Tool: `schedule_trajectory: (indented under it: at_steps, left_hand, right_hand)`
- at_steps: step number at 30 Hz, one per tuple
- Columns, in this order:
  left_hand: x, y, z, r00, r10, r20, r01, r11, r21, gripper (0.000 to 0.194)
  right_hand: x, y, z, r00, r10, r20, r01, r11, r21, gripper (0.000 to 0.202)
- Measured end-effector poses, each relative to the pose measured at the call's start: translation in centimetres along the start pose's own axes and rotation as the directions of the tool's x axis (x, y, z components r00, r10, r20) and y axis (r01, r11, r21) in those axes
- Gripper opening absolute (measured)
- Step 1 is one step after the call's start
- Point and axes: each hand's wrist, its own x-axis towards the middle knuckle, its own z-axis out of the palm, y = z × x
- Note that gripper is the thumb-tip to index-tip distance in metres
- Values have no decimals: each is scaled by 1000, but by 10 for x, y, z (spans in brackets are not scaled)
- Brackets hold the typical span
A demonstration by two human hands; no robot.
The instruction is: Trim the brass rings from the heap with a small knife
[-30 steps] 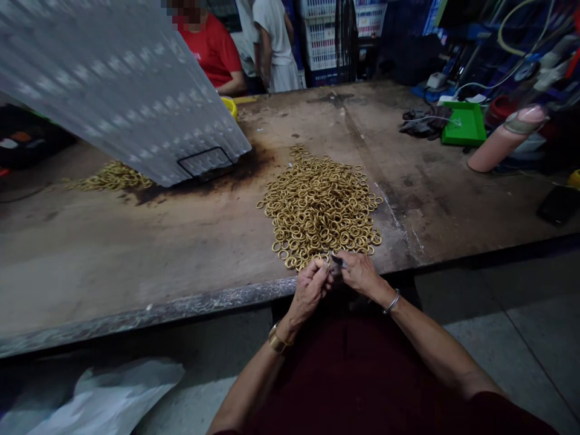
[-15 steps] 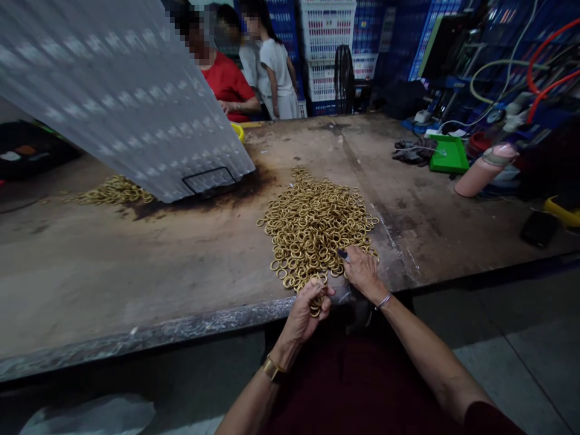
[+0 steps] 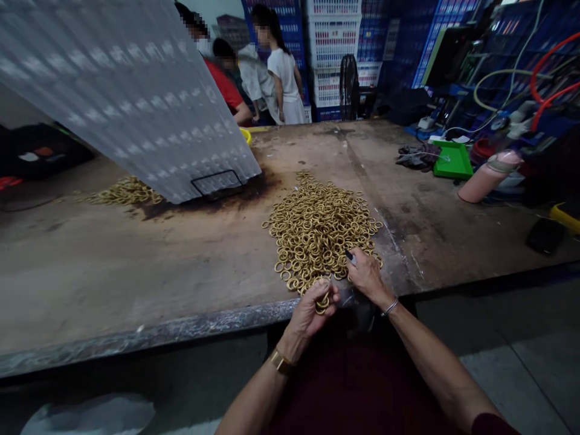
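Tabletop (image 3: 203, 260): left hand (image 3: 308, 311) holds gold rings (image 3: 322, 304)

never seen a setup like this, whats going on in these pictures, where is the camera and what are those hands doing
There's no machine working here, just a person's bare hands. One camera, worn on the head, takes every picture, looking forward and down. On the wooden table lies a heap of brass-coloured rings, with a smaller pile beside the grey ridged panel. Off to the right are a green tray and a pink bottle. The left hand holds a few rings. The right hand, by the heap's near edge, grips a small dark-tipped tool; exactly what kind, I can't tell.
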Motion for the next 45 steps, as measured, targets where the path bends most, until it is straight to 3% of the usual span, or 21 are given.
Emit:
schedule_trajectory:
  at_steps: [3, 6, 9, 13, 17, 21, 24, 28, 30, 34, 36, 41, 45]
  left_hand:
    - [4, 3, 3, 1000, 11, -10, -11, 1000, -10, 29]
    - [7, 3, 4, 998, 36, -47, -37, 999, -10, 31]
    - [6, 0, 7, 990, 106, -95, -103, 994, 36, 35]
    - [6, -5, 12, 955, 256, -147, -230, 958, 172, 44]
    - [10, -10, 11, 917, 355, -182, -290, 907, 307, 45]
    - [13, -9, 4, 896, 407, -177, -291, 840, 457, 36]
    - [11, -5, 2, 844, 519, -135, -347, 721, 600, 21]
    - [9, -2, 5, 750, 662, 9, -456, 507, 732, 7]
    - [8, -2, 6, 769, 640, 16, -434, 502, 748, 8]
    - [6, -1, 4, 910, 408, -68, -259, 691, 675, 25]
    - [5, -1, 3, 949, 305, -86, -190, 765, 615, 31]
    - [5, 1, 1, 982, 179, -60, -128, 863, 488, 32]
    - [3, 0, 3, 987, 158, -42, -126, 899, 420, 34]
  right_hand:
    - [-4, -3, 4, 998, 60, 14, -61, 914, 400, 12]
    - [-10, -8, 7, 982, 142, 128, -190, 670, 718, 14]
    - [-16, -15, 8, 954, 170, 247, -298, 445, 845, 21]
    - [-24, -22, 9, 940, 160, 300, -338, 336, 879, 24]
    - [-29, -24, 12, 941, 122, 317, -339, 361, 868, 23]
    - [-29, -21, 11, 959, 87, 271, -277, 512, 813, 21]
    - [-25, -18, 4, 972, 40, 232, -202, 647, 735, 22]
    - [-22, -15, 2, 974, -25, 225, -129, 757, 640, 26]
    - [-21, -14, 7, 968, -41, 248, -121, 788, 604, 28]
    - [-22, -12, 14, 976, -2, 216, -123, 816, 564, 26]
    - [-23, -13, 14, 979, 6, 205, -121, 821, 558, 25]
    - [-24, -16, 10, 980, -6, 198, -108, 823, 558, 25]
    - [-22, -15, 8, 970, -28, 243, -136, 765, 630, 25]
